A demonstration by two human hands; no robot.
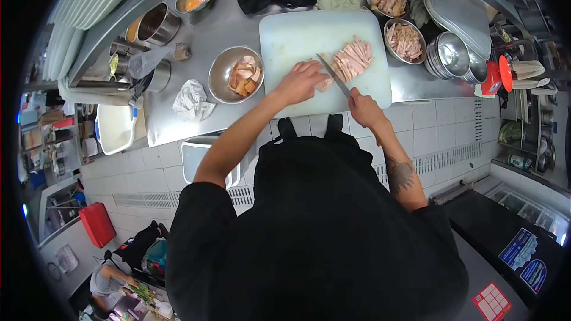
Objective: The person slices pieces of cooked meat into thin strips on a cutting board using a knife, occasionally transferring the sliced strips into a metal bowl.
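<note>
On a pale plastic cutting board (303, 31), my left hand (303, 81) presses down on a piece of cooked meat (324, 84). My right hand (365, 107) grips the handle of a kitchen knife (333, 74), whose blade lies just right of that piece. Beyond the blade, a row of sliced meat strips (353, 58) leans together on the board. Left of the board stands a steel bowl (217, 81) with larger meat pieces (245, 71) in it. My left fingers partly hide the piece under them.
Right of the board sit a bowl of meat strips (405, 41), a bowl of meat pieces (386, 0) and stacked steel bowls (451, 55). A crumpled white cloth (193, 100) lies at left, near a steel pot (158, 24). Another person (109, 278) works behind at lower left.
</note>
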